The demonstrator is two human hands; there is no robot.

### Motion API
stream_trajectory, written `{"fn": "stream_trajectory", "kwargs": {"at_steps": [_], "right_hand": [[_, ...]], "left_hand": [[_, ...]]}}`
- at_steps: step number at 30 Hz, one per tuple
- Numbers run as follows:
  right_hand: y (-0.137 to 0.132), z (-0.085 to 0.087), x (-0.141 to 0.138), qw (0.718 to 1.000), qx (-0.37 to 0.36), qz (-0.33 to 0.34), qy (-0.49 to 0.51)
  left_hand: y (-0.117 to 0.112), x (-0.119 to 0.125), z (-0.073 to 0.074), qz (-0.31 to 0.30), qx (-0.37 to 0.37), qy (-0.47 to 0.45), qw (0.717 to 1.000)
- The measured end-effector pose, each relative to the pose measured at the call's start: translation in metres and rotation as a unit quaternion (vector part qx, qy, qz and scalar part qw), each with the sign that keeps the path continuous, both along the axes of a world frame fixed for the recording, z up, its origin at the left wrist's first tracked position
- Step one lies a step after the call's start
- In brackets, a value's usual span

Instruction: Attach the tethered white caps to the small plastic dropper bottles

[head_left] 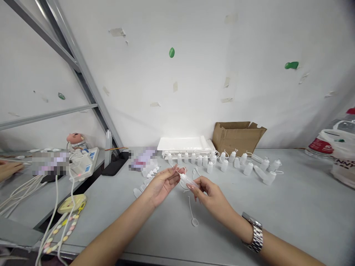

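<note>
Over the grey table (291, 207), my left hand (162, 184) and my right hand (210, 197) meet on one small translucent plastic bottle (188, 180). The left fingers pinch its left end. The right fingers grip its right end. A thin white looped cord (192, 212) hangs from the bottle and ends in a ring on the table. A metal watch (253, 232) sits on my right wrist.
A row of several small white bottles (222, 162) stands behind my hands, with loose caps (151, 173) to the left. Further back are a stack of clear bags (185, 145), an open cardboard box (237, 136), and a plastic bag (341, 155) at right. Power strips and cables (80, 166) lie left.
</note>
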State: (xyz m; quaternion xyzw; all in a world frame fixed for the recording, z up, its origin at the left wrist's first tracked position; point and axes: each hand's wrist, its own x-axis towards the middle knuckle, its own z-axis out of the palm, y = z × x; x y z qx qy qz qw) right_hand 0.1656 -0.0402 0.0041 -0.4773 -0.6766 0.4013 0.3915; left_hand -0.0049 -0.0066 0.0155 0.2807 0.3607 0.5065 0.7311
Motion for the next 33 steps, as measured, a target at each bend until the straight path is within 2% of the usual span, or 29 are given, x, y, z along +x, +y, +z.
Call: {"fn": "stream_trajectory", "kwargs": {"at_steps": [7,14,22,33], "right_hand": [[0.0,-0.001,0.0,1.0,0.0,-0.002,-0.001],[-0.002,0.002,-0.002,1.0,0.0,-0.012,-0.012],[-0.005,-0.002,-0.006,0.999,0.014,-0.029,-0.038],[-0.008,-0.01,-0.011,0.997,0.036,-0.039,-0.058]], "left_hand": [[0.0,0.001,0.001,0.001,-0.013,-0.008,1.0],[-0.002,0.002,0.0,0.009,0.009,0.018,1.0],[-0.006,0.01,-0.01,0.051,0.031,0.048,0.997],[-0.009,0.019,-0.018,0.079,0.045,0.026,0.996]]}}
